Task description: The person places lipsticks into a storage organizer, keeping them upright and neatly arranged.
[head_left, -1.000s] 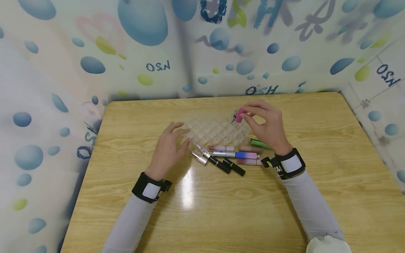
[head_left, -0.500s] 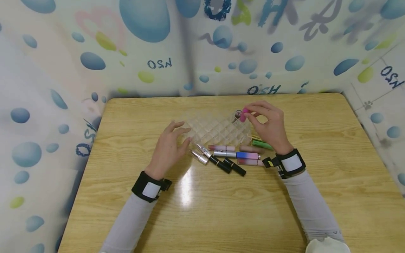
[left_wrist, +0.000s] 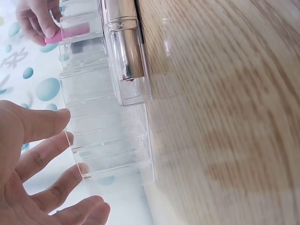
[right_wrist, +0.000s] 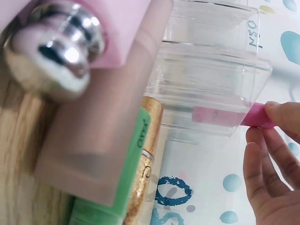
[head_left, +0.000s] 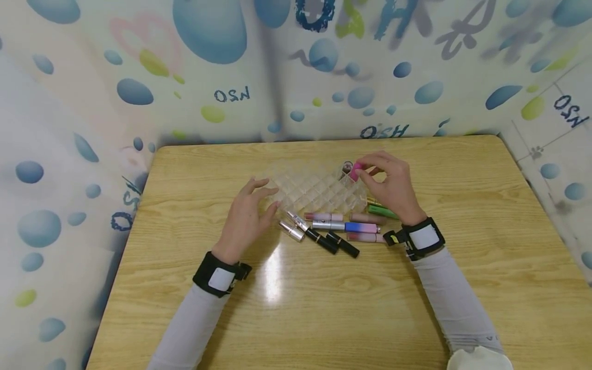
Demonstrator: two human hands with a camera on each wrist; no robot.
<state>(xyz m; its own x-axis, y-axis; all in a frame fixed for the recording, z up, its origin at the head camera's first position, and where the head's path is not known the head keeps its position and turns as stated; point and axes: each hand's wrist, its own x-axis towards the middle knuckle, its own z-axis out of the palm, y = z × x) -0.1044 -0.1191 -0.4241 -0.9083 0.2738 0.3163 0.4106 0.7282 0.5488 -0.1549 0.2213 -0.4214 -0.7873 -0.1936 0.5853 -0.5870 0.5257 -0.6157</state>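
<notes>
A clear plastic organizer (head_left: 311,191) with a grid of compartments stands on the table. My right hand (head_left: 392,184) pinches the top end of a pink lipstick tube (right_wrist: 257,115) between thumb and fingers. In the right wrist view its lower part is inside a compartment at the organizer's back right. A dark round-topped tube (head_left: 347,167) is in the compartment beside it. At the organizer's left end is my left hand (head_left: 244,218), its fingers spread and loosely bent. The left wrist view shows those fingertips at the rim; how firmly they touch I cannot tell.
Several lipstick tubes lie before the organizer, among them a silver one (head_left: 291,230), a black one (head_left: 343,244), a blue-and-pink one (head_left: 362,227) and a green one (head_left: 382,210). A patterned wall covering (head_left: 287,77) rises behind the wooden table (head_left: 333,313).
My right hand has moved slightly right, then lowered the pink lipstick tube into the organizer's back-right compartment. The left hand has stayed at the left end.
</notes>
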